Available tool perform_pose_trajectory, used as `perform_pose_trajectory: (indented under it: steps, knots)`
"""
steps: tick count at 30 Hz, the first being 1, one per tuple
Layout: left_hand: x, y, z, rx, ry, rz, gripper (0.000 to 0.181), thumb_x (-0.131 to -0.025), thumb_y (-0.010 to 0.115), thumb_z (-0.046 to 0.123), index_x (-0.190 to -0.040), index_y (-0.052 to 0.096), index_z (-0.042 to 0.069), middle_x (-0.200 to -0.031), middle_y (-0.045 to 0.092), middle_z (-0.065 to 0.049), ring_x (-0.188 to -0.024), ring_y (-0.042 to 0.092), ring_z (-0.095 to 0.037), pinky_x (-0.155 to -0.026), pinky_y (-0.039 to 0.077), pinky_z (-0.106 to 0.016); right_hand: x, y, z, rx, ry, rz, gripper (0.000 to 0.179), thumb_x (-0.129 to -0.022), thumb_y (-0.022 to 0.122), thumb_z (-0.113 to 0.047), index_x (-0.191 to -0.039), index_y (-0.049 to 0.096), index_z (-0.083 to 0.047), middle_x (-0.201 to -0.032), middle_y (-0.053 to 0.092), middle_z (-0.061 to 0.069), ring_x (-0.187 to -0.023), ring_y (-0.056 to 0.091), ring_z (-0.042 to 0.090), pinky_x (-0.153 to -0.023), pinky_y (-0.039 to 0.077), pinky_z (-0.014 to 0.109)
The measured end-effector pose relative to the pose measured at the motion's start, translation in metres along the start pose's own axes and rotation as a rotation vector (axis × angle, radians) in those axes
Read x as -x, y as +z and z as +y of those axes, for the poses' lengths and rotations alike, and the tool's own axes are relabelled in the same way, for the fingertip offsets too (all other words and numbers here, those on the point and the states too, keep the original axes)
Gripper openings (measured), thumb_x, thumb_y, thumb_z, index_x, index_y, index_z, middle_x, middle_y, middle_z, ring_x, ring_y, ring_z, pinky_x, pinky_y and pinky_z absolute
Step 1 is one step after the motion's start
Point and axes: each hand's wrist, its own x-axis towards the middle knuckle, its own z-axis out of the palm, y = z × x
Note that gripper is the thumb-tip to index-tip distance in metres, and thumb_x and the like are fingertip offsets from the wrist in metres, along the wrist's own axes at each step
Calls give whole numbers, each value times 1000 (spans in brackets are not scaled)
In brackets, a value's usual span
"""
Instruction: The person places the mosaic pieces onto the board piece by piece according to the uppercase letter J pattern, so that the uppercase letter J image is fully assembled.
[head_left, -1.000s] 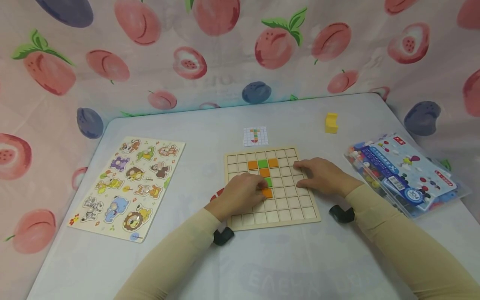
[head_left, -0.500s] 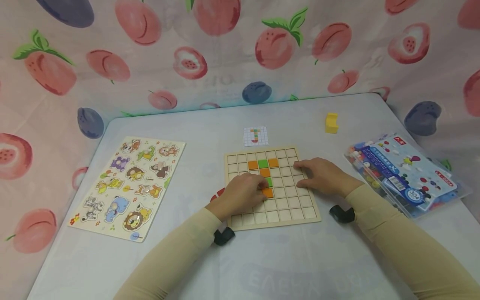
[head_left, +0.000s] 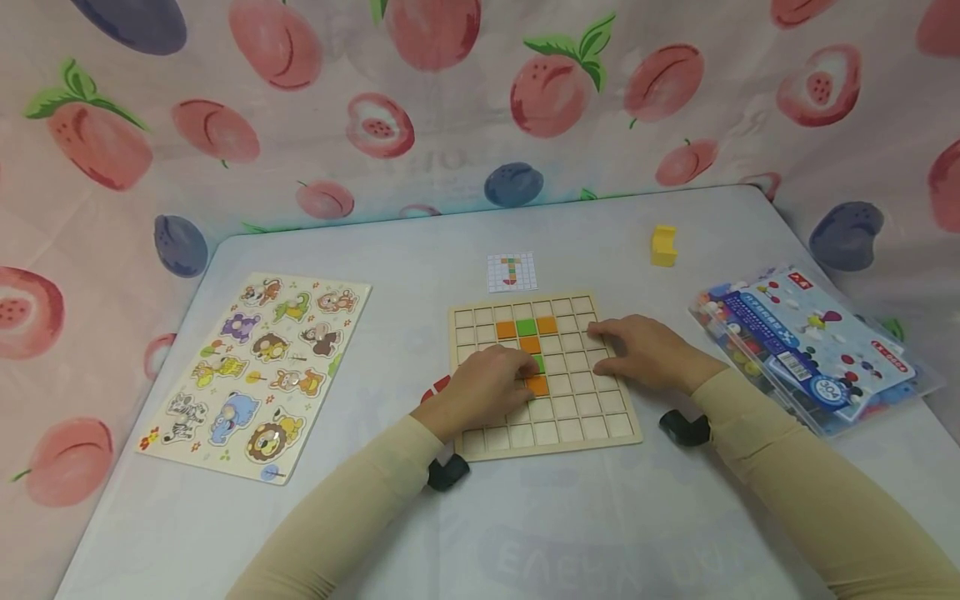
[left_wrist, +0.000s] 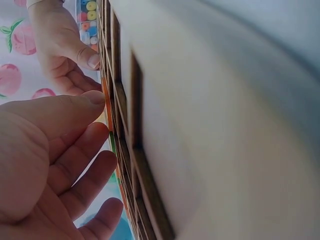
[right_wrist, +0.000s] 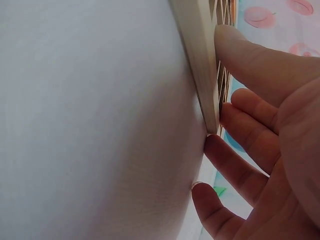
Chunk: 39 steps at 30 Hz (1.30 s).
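On the table lies a wooden grid board (head_left: 577,429) with orange and green square tiles in a T-like pattern. My left hand (head_left: 480,387) is over its left half, thumb and fingertips touching the board around the lowest orange tile (head_left: 537,386). In the left wrist view the thumb (left_wrist: 80,107) is at an orange tile's edge, the other fingers spread along the row. A green tile (head_left: 538,363) is partly behind the index finger. My right hand (head_left: 648,354) rests its fingertips at the board's right edge; its fingers (right_wrist: 240,167) are loosely extended.
Red pieces (head_left: 435,388) lie partly hidden behind the left wrist. A pattern card (head_left: 512,272) lies beyond the board. An animal puzzle board (head_left: 255,375) is at left. At right are a plastic box of colored parts (head_left: 810,350) and a yellow block (head_left: 662,247).
The lowest orange tile has shifted very slightly to the right under my left fingertips. My right hand stays where it was.
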Motion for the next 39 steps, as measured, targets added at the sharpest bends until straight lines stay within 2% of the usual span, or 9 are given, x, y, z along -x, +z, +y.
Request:
perform_pose_trajectory:
  steps: [10, 19, 32, 39]
  knots:
    - [2, -3, -2, 17, -6, 3, 25, -91, 70, 16, -116, 72, 12, -108, 71, 4, -106, 61, -17, -95, 47, -32, 0, 0, -1, -3, 16, -1, 61, -92, 74, -29, -142, 53, 1, -139, 53, 27, -131, 45, 46, -109, 33, 58]
    - [9, -17, -12, 4, -65, 30, 29, -91, 75, 19, -119, 71, 11, -110, 70, 2, -104, 61, -18, -92, 49, -33, 2, 0, -2, -1, 17, 3, 62, -92, 74, -28, -142, 53, 1, -139, 53, 27, -131, 46, 46, -109, 34, 58]
    - [24, -28, -33, 60, -198, 62, 30, -91, 72, 15, -120, 70, 9, -113, 69, 2, -111, 59, -19, -96, 47, -36, 3, 0, -2, -11, 20, 0, 62, -92, 74, -29, -142, 53, 1, -140, 53, 26, -131, 45, 46, -109, 33, 58]
    - [36, -33, -43, 35, -215, 82, 33, -89, 73, 15, -121, 70, 8, -116, 69, -1, -114, 59, -21, -98, 47, -38, 2, 0, -1, -9, 20, 4, 62, -92, 74, -30, -142, 53, 0, -140, 53, 25, -131, 45, 46, -109, 33, 59]
